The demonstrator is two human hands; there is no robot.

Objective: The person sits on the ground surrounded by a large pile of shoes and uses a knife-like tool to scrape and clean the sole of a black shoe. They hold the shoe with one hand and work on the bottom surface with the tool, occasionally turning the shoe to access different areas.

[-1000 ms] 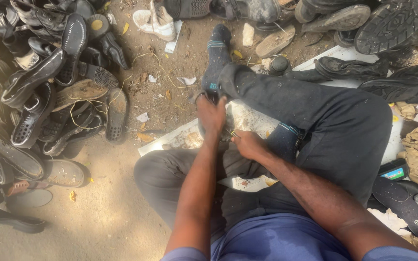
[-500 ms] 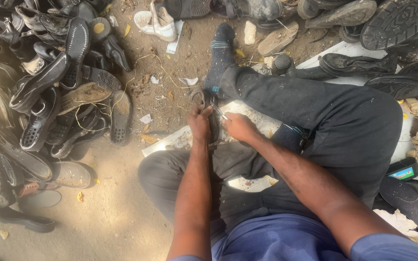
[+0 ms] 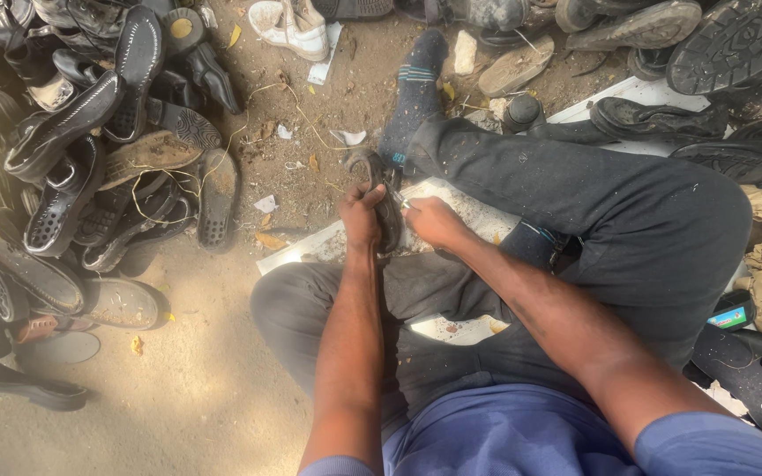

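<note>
- left hand (image 3: 362, 216) clenched around near end of dark shoe (image 3: 384, 189), over the white board (image 3: 310, 247) on the ground
- right hand (image 3: 434, 220) just right of it, pinching something small at the shoe's side; can't tell what
- shoe's long axis runs away from the body, toe toward socked foot (image 3: 412, 97)

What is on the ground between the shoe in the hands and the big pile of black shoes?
In the head view, between the held shoe and the shoe pile lies dirt with paper scraps and dry leaves.

Both hands (image 3: 399, 216) on dark shoe (image 3: 385, 189)
</note>
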